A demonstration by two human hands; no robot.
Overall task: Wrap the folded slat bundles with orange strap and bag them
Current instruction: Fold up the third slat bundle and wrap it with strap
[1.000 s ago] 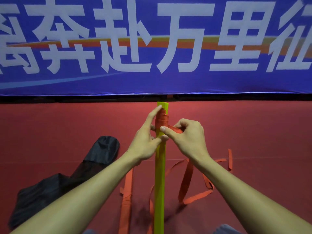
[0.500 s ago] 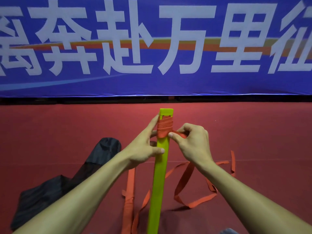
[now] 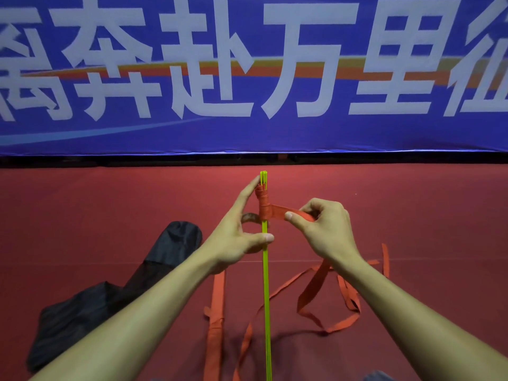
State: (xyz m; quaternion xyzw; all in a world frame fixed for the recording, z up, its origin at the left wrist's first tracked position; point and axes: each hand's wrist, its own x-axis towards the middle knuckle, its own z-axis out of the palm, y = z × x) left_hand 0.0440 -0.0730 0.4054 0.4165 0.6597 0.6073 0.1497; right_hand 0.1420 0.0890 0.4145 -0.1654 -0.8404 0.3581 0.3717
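- The slat bundle [image 3: 265, 284] is yellow-green and is seen from its thin edge. It stands up almost straight in the middle of the view, and its lower end goes out of the bottom of the picture.
- The orange strap [image 3: 264, 207] is wound in several turns around the bundle, just under its top end. A short piece of bare slat shows above the turns.
- The left hand [image 3: 233, 240] grips the bundle just below the wound part. The thumb lies across the near edge and the other fingers curl behind it. Its index finger is straight and points up along the left side of the turns (the tip touches near the top of them).
- The right hand [image 3: 327, 229] is just right of the bundle. It pinches the strap between the thumb and the curled fingers, and the strap runs flat and tight from the turns to this hand.
- The loose tail [image 3: 341, 327] of the strap lies in loops on the red surface [image 3: 412, 210], to the right of the bundle and lower.
- A long orange-wrapped piece [image 3: 215, 325] lies just left of the bundle.
- A black bag [image 3: 110, 292] lies well to the left of the bundle.
- A blue banner [image 3: 247, 133] with large white characters hangs behind the bundle.
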